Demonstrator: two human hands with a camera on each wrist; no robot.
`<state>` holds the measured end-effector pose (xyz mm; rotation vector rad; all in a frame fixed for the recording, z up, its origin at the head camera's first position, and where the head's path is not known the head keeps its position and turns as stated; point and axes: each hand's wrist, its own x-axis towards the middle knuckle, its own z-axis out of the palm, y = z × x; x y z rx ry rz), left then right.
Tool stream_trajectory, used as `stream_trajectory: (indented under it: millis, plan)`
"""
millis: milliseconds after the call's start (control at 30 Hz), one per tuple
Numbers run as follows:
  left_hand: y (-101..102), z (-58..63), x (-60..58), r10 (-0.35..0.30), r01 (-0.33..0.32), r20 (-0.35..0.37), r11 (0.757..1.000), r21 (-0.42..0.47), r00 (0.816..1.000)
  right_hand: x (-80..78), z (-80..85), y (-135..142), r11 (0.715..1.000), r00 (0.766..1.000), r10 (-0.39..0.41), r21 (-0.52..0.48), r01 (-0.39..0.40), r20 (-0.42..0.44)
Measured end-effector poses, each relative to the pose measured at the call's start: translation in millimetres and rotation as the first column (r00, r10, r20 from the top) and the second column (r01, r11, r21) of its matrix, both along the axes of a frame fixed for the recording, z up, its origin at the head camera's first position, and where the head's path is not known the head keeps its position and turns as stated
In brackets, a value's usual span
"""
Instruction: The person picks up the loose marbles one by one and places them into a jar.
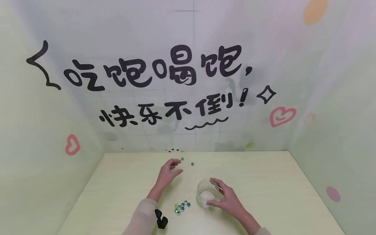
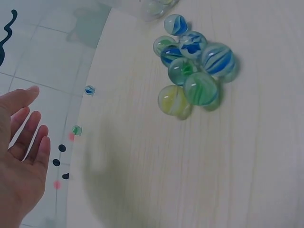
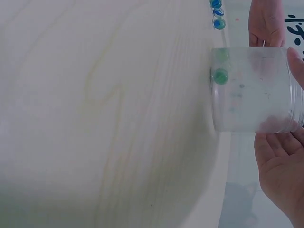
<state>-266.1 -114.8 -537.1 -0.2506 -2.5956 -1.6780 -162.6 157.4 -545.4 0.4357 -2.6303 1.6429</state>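
My left hand [image 1: 168, 173] reaches over the back part of the table with its fingers loosely bent and nothing in them. Close to its fingertips lie two loose glass marbles, one green [image 1: 182, 159] and one blue [image 1: 192, 164]. My right hand [image 1: 230, 199] grips a clear jar [image 1: 201, 195] around its side, thumb and fingers on opposite walls. Inside the jar, a green marble [image 3: 220, 76] shows at the bottom in the right wrist view. Between the forearms sits a cluster of several blue, green and yellow marbles [image 2: 183, 71].
The pale wooden table [image 1: 123, 182] ends at a printed wall [image 1: 164, 137] behind and has side walls left and right. A black clip-like device [image 1: 161, 219] sits at my left sleeve [image 1: 144, 215].
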Motion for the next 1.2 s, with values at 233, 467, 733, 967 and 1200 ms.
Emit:
stream_trajectory:
  millis: [233, 467, 733, 967, 1200]
  plan:
    - [4, -3.4, -17.9, -0.024, 0.022, -0.024, 0.998, -0.053, 0.999, 0.1, 3.1, 0, 1.0, 1.0, -0.004, 0.003, 0.004, 0.015]
    - [2, -4.8, -29.8, -0.027, 0.024, -0.035, 0.996, -0.082, 0.999, -2.2, 3.4, -1, 1.0, 0.999, 0.005, -0.015, -0.004, 0.046]
    - [3, -8.1, -44.6, -0.022, 0.021, -0.003, 0.997, -0.081, 1.0, -4.1, 1.6, 0, 1.0, 0.999, 0.006, -0.012, -0.006, 0.046]
    - [11, -8.4, -58.7, -0.021, 0.022, 0.005, 0.996, -0.087, 1.0, -3.4, -0.2, 1, 1.0, 1.0, 0.003, -0.009, -0.002, 0.026]
    - [14, -12.0, -65.7, -0.022, 0.024, 0.048, 0.999, -0.042, 0.999, -3.6, -1.6, 1, 1.0, 1.0, 0.012, -0.013, -0.011, 0.016]
